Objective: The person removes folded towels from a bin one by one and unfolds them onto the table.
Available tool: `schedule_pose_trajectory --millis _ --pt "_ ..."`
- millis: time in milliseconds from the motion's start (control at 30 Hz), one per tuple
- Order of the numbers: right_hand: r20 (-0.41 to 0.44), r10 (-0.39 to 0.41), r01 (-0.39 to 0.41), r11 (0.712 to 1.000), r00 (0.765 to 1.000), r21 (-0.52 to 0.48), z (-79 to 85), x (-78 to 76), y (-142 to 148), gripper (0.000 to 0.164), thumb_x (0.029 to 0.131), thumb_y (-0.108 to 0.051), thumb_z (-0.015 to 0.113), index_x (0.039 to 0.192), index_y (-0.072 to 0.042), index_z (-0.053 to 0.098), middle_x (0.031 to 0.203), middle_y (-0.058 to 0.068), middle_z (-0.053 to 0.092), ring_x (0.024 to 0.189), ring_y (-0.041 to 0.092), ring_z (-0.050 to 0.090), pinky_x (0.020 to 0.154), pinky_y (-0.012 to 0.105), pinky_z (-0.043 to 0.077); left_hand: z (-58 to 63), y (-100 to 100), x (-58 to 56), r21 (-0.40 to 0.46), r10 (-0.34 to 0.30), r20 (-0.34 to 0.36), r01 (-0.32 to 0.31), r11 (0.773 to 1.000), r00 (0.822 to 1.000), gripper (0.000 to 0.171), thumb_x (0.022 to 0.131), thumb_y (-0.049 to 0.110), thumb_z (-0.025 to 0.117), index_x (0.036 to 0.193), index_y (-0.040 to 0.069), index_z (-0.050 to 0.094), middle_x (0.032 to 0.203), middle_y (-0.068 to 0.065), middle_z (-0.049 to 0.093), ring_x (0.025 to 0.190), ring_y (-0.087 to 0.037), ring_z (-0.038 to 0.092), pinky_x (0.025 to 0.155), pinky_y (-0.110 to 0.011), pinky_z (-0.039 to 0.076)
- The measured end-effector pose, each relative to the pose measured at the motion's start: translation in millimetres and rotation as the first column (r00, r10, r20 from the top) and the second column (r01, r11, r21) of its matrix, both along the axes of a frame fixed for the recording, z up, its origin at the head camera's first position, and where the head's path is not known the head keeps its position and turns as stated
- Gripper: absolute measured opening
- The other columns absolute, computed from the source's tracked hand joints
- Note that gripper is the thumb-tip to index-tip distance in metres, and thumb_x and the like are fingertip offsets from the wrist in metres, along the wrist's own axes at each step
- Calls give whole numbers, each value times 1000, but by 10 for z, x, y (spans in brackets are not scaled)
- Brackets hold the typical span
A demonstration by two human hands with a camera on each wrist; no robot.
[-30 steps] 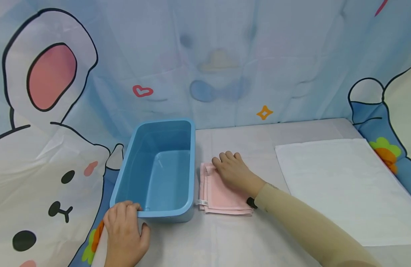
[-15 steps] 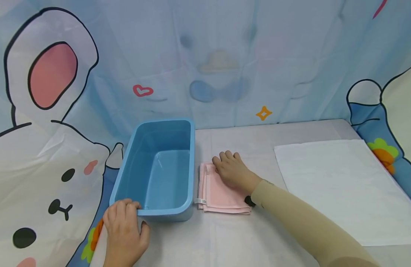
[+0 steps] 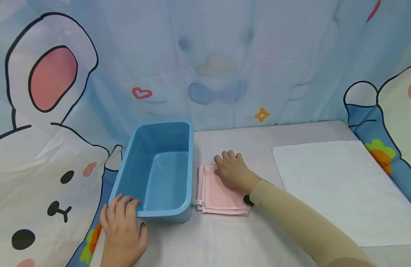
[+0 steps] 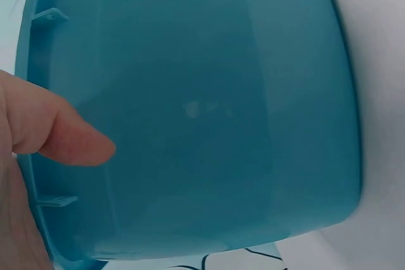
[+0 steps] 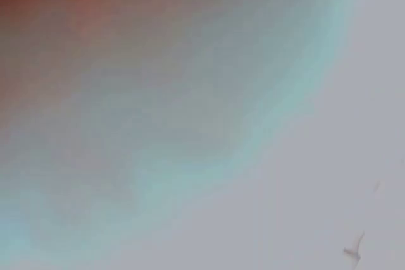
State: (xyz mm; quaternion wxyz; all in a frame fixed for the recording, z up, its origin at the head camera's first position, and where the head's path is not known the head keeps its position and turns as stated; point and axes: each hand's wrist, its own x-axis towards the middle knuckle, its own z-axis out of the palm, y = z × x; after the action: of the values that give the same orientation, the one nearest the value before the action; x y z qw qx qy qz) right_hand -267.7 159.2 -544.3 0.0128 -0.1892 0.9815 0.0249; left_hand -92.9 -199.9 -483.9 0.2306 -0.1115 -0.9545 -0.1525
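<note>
A blue plastic basin point(image 3: 172, 170) stands left of centre in the head view. My left hand point(image 3: 123, 226) lies over its near left corner, fingers hooked over the rim and thumb outside. In the left wrist view that thumb point(image 4: 79, 137) is in front of the basin's outer wall point(image 4: 209, 112). A folded pink towel point(image 3: 222, 196) with a small white label lies flat to the right of the basin. My right hand point(image 3: 234, 172) rests on the towel's far part, fingers spread toward its far edge; their tips are hidden. The right wrist view is too blurred to show the hand.
A flat white cloth point(image 3: 342, 185) lies on the right part of the white-covered table point(image 3: 238, 241). Behind the table hangs a blue printed curtain point(image 3: 275, 55), which also runs along both sides with cartoon figures.
My right hand has shifted slightly to the right on the towel, and the towel's far left corner shows flatter. The left hand's fingers have spread and risen a little on the basin rim.
</note>
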Motion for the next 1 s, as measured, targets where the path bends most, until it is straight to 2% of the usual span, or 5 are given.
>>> schedule_pose_trajectory --millis 300,567,733,900,1000 --pt "-58 21 -25 997 998 -70 216 -14 29 43 111 -43 57 135 -8 52 106 12 51 101 33 48 86 51 42 93 136 45 22 -93 9 93 995 996 73 72 7 79 143 7 60 152 -22 55 153 -48 33 119 -87 1" --pt "87 36 -19 982 996 -190 306 -35 -50 43 111 -43 57 143 -14 57 122 11 58 115 33 51 95 54 44 114 445 132 71 -269 -113 278 958 956 74 74 10 72 147 10 60 158 -16 54 156 -44 38 114 -90 15" --pt "112 84 -53 965 990 -256 289 -39 -121 37 108 -40 66 136 -16 65 116 6 60 109 29 51 90 48 43 92 696 199 88 -414 -187 435 896 891 77 72 9 72 148 10 61 157 -14 57 156 -40 43 132 -68 14" --pt "95 106 -76 958 990 -275 253 -80 -173 35 104 -38 72 132 -17 68 123 5 66 112 27 55 92 49 48 29 969 196 31 -572 -298 607 794 764 79 67 12 71 145 7 63 156 -13 60 149 -39 53 138 -45 14" --pt "106 105 -73 959 989 -275 222 -117 -201 36 103 -38 73 133 -17 69 125 6 69 114 28 58 93 50 51 -29 1117 196 -17 -636 -275 657 753 721 80 68 13 74 146 6 62 159 -11 57 149 -36 54 137 -43 19"
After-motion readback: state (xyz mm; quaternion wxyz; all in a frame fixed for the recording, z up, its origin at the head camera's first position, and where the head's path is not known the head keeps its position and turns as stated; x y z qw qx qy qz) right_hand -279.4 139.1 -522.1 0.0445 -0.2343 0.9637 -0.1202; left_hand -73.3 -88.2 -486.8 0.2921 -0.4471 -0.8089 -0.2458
